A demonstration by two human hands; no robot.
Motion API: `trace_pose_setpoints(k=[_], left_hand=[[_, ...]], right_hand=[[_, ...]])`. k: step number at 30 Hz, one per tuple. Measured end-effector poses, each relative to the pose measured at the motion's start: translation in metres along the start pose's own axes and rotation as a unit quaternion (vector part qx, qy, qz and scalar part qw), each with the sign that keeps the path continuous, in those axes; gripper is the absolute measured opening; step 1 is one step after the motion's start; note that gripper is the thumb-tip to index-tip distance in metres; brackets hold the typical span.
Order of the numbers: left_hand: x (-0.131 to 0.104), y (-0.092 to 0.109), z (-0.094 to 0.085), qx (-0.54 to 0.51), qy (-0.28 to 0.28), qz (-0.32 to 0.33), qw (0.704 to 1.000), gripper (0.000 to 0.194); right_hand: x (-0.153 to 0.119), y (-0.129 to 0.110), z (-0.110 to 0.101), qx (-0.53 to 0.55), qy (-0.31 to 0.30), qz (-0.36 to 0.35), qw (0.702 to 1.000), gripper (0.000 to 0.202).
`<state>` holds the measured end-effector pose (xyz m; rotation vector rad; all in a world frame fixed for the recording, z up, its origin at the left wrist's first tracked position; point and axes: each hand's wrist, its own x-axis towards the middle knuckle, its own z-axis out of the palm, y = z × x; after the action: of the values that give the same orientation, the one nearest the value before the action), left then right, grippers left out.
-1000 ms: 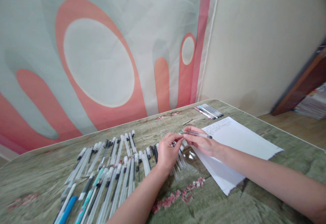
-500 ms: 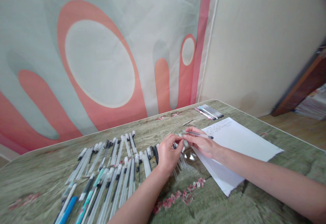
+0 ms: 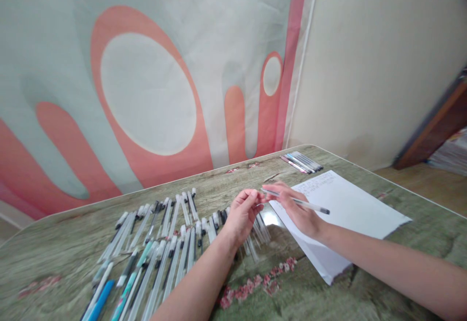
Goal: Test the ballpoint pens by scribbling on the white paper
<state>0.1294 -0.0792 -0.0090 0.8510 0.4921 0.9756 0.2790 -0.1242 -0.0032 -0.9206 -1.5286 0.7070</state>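
My right hand (image 3: 297, 209) grips a slim clear-barrelled pen (image 3: 304, 204) with a dark end pointing right, its other end toward my left hand. The fingers of my left hand (image 3: 244, 214) are pinched together close to that end; whatever they hold is too small or hidden to name. Below the left hand lie several clear pen parts (image 3: 255, 236) on the table, partly covered by it. Under and beyond my right hand is a white sheet of paper (image 3: 350, 214) with handwriting along its top left part.
Rows of pens (image 3: 160, 258), mostly clear with white or black caps, cover the table's left side, with a blue one (image 3: 102, 299) and teal ones among them. A small neat row of pens (image 3: 302, 162) lies at the back right. A printed curtain (image 3: 219, 29) hangs behind the table.
My right hand has moved a little right and turned, so the pen's dark end now sits farther right and lower. The two hands' fingertips have drawn slightly apart. The view has shifted slightly.
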Motion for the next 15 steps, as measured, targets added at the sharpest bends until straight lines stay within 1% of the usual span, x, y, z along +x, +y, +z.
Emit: trace_pose_setpoints(k=[2,5,9,15], left_hand=[[-0.001,0.0,0.002,-0.012,-0.012,-0.004,1.0,0.017],[-0.001,-0.001,0.002,-0.02,-0.022,-0.008,1.0,0.015],[0.0,-0.003,0.002,-0.017,-0.024,-0.01,1.0,0.015],[0.0,-0.003,0.002,0.042,-0.043,0.008,0.998,0.019]], right_hand=[[-0.002,-0.008,0.001,-0.03,0.017,0.001,0.999,0.03],[-0.003,-0.014,0.002,-0.028,0.037,0.027,0.999,0.021],[0.0,-0.011,0.002,-0.009,0.039,0.058,0.998,0.017],[0.004,-0.003,0.0,0.02,0.049,0.079,0.995,0.015]])
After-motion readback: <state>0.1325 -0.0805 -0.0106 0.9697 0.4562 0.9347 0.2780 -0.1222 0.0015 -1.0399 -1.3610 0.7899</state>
